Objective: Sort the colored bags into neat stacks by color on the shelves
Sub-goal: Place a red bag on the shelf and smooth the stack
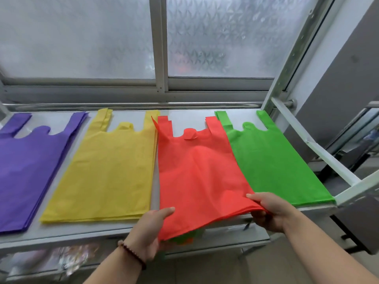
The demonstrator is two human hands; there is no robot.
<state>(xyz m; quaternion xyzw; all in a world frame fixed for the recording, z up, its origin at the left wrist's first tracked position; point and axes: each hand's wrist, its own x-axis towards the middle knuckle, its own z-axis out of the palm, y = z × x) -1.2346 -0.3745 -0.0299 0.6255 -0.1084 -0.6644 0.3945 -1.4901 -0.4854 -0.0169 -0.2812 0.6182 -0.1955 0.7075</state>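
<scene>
Your left hand [150, 228] and right hand [268, 210] pinching near hem of red bag [196, 173], thumbs on top, hem lifting off shelf [127, 227]. Bag lying on red pile: matte non-woven fabric, vest-shaped, two handle loops at far end. Yellow stack [110, 171] just left of red, purple stack [22, 171] beyond, cut off by frame. Green stack [272, 165] right, edge tucking under red. Green-orange scraps below lifted hem hard to make out.

Four flat stacks of handled bags lie side by side on the pale shelf [61, 232]: purple bags [26, 171] at far left, yellow bags [110, 171], red bags [196, 177] right of centre with their lower edge lifted, green bags [272, 160] at right, partly under the red.
</scene>
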